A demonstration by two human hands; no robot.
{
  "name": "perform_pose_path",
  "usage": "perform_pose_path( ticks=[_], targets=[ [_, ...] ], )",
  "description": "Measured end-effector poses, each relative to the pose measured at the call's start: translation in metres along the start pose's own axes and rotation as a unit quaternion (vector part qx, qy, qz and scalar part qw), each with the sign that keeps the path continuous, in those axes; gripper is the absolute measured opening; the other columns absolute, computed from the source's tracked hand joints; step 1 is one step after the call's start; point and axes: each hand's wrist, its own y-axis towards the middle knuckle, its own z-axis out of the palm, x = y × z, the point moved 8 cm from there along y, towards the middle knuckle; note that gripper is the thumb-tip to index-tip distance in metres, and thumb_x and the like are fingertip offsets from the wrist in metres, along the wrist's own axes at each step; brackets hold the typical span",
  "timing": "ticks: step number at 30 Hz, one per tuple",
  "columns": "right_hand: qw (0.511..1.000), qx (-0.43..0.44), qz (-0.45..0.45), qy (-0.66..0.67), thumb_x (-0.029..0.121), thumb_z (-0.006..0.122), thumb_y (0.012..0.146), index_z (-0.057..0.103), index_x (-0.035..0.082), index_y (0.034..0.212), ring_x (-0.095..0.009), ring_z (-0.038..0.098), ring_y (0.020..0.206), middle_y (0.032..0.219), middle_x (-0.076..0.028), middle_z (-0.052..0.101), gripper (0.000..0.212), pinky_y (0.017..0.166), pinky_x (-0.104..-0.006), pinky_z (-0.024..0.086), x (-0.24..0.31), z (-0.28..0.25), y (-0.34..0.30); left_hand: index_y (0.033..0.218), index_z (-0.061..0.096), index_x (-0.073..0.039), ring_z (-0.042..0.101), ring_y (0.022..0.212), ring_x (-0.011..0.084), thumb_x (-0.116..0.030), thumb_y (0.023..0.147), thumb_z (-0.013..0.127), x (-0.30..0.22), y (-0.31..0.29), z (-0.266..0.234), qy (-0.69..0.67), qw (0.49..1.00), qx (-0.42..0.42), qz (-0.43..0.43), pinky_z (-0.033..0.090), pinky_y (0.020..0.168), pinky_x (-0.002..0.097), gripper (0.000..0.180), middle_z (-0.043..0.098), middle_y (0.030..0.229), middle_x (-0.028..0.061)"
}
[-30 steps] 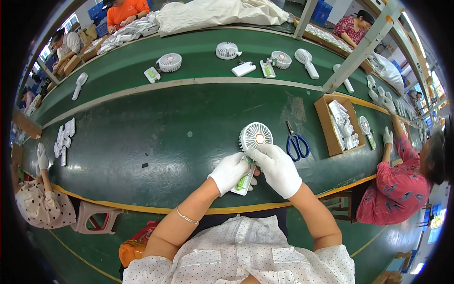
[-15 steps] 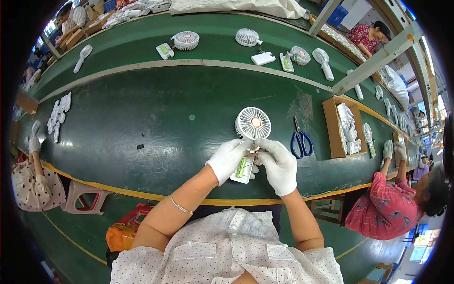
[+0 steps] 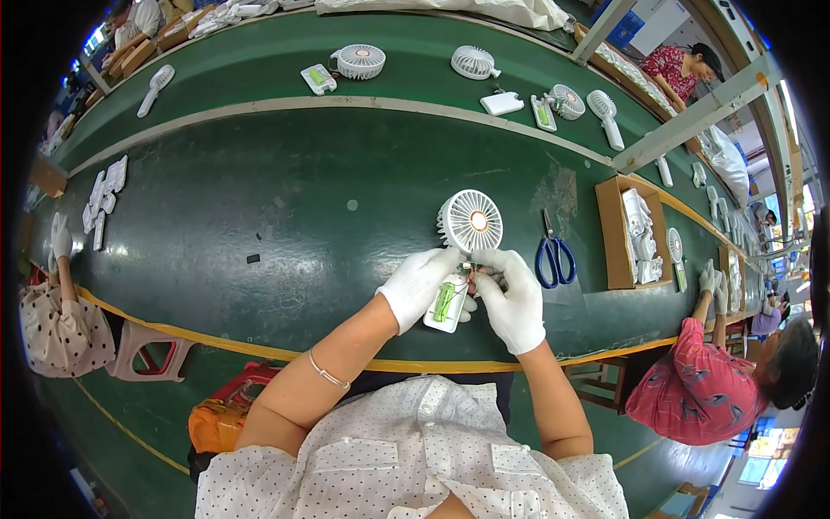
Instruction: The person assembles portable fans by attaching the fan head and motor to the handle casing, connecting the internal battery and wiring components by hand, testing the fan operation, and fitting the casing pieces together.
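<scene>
A white handheld fan with a round grille head (image 3: 471,221) is in front of me, its handle opened. My gloved left hand (image 3: 424,287) is closed, with fingertips pinching near the fan's neck beside the handle shell (image 3: 444,318). In that white shell lies a green battery (image 3: 446,303). My gloved right hand (image 3: 512,303) is closed around the other side of the neck, where thin wires and a small part show between the fingertips. Its lower fingers reach behind the shell. The exact grip under the fingers is partly hidden. Blue-handled scissors (image 3: 555,259) lie right of my right hand.
A cardboard box (image 3: 616,251) of white parts stands at the right. White pieces (image 3: 105,199) lie far left; a small black piece (image 3: 253,259) is nearer. Several fans, including one open fan (image 3: 360,60), are on the green belt (image 3: 259,69) beyond a rail. Co-workers sit at both sides.
Fans on the far belt have shifted to the right. My hands still hold the fan at its neck, and fingertips have moved slightly, showing more of the wires. The view has shifted a little.
</scene>
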Motion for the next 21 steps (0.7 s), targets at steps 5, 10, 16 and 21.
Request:
perform_pose_path(
  ticks=[5, 10, 16, 21],
  targets=[
    [0.995, -0.007, -0.068, -0.069, -0.002, 0.066, 0.083, 0.073, 0.009, 0.108, -0.023, 0.065, 0.079, 0.088, -0.009, 0.064, 0.028, 0.071, -0.0336, 0.052, 0.020, -0.002, 0.001, 0.118, 0.056, 0.004, 0.073, 0.078, 0.0280, -0.034, 0.105, 0.045, 0.001, -0.001, 0.000, -0.002, 1.000, -0.006, 0.007, 0.064, 0.067, 0.0373, 0.042, 0.068, 0.098, 0.0165],
    [0.992, -0.025, -0.097, -0.074, -0.002, 0.067, 0.082, 0.074, 0.009, 0.105, -0.024, 0.064, 0.079, 0.088, -0.009, 0.065, 0.026, 0.069, -0.0341, 0.050, 0.027, 0.001, -0.002, 0.116, 0.058, 0.005, 0.073, 0.079, 0.0286, -0.033, 0.105, 0.047, 0.001, 0.000, -0.003, -0.023, 1.000, 0.000, -0.002, 0.064, 0.069, 0.0378, 0.040, 0.069, 0.099, 0.0179],
    [0.975, -0.048, -0.172, -0.129, -0.007, 0.069, 0.082, 0.074, 0.007, 0.109, -0.021, 0.063, 0.078, 0.088, -0.009, 0.064, 0.031, 0.067, -0.0304, 0.048, 0.036, 0.007, -0.004, 0.110, 0.061, 0.003, 0.072, 0.081, 0.0241, -0.026, 0.102, 0.049, 0.002, 0.003, -0.006, -0.057, 0.998, 0.000, 0.002, 0.062, 0.074, 0.0362, 0.032, 0.069, 0.098, 0.0147],
    [0.961, -0.032, -0.206, -0.182, -0.006, 0.068, 0.079, 0.074, 0.007, 0.108, -0.025, 0.062, 0.076, 0.084, -0.009, 0.064, 0.032, 0.066, -0.0349, 0.048, 0.043, 0.009, -0.002, 0.106, 0.063, 0.001, 0.069, 0.087, 0.0189, -0.021, 0.100, 0.051, -0.002, 0.001, -0.003, -0.079, 0.997, 0.002, 0.012, 0.059, 0.078, 0.0329, 0.026, 0.067, 0.098, 0.0106]
  ],
)
